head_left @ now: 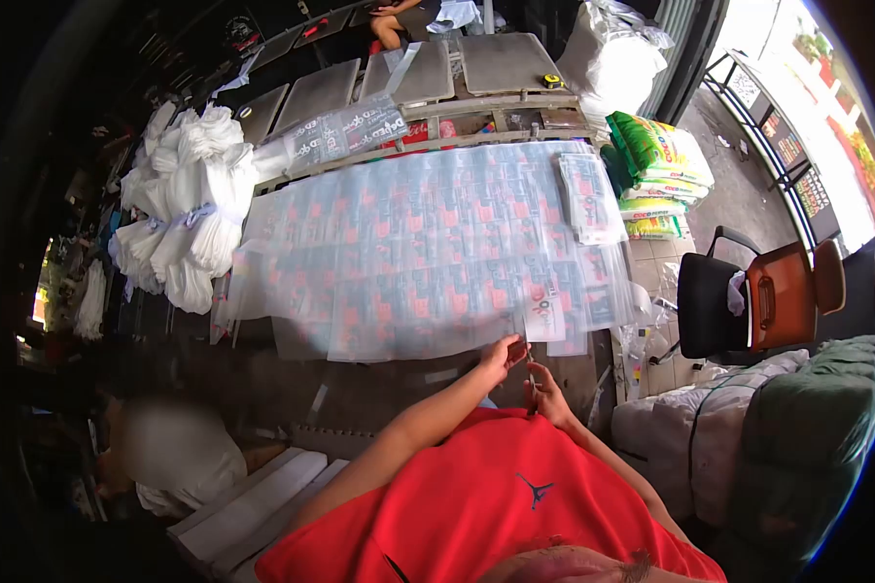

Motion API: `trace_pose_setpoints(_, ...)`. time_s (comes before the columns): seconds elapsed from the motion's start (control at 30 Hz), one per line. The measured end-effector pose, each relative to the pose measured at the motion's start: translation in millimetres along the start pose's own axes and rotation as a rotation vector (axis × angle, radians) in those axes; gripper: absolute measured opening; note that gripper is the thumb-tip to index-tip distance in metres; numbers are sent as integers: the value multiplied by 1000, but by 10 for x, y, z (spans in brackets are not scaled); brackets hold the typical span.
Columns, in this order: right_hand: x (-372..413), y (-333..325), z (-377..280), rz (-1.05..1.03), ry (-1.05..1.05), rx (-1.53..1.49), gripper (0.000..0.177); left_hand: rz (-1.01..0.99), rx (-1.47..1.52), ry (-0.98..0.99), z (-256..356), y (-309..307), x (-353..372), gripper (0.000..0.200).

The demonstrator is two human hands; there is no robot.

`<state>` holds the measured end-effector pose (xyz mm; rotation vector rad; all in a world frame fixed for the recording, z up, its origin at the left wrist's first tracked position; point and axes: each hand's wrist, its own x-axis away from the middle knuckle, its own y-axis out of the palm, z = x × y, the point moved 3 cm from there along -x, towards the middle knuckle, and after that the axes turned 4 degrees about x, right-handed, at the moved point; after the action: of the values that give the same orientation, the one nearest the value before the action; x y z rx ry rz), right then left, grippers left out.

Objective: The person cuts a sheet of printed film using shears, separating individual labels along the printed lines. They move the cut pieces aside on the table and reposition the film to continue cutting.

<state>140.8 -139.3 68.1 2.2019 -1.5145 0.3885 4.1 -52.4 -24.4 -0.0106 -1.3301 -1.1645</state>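
Observation:
Printed translucent sheets [408,243] lie in overlapping rows across the table. A smaller stack of printed sheets [590,199] rests on their right end. Close to the front edge, a white printed piece [544,309] lies just beyond my hands. My left hand [503,356] is closed near that edge, its fingers around something too small to name. Beside it, my right hand [548,393] grips a thin dark tool [531,385], held upright; its exact kind is hard to tell.
Bundled white cloth [190,209] stands at the left. Flat boards [515,64] and a tape measure [552,82] are at the back, near a seated person. Green-and-white sacks [656,160], an office chair [778,296] and wrapped bales [807,428] line the right. Another person sits lower left.

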Motion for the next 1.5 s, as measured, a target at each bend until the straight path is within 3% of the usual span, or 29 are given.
trace_pose_setpoints(0.17, -18, -58, 91, 57, 25, 13, 54, -90, -67, -40, -14, -68, -74, 14)
trace_pose_setpoints(0.2, -36, -60, 63, 118, -2, 107, 53, -39, -50, -34, -23, -78, -90, 12)
trace_pose_setpoints(0.23, 33, -13, -150, 121, 70, 32, 53, 15, -32, -34, -49, -98, -99, 10)
trace_pose_setpoints(0.3, -62, -27, -210, 176, 16, -41, 54, 18, -88, -32, -27, -115, -76, 7)
trace_pose_setpoints(0.43, -161, -49, -112, 112, 27, -113, 57, 33, -84, -98, 11, -112, -26, 11)
trace_pose_setpoints(0.7, -149, -42, -126, 72, 118, -68, 59, 43, 21, 9, 74, -140, 168, 13)
trace_pose_setpoints(1.5, -534, -23, -191, 188, 26, -39, 54, 31, -150, 21, 229, -56, 387, 14)
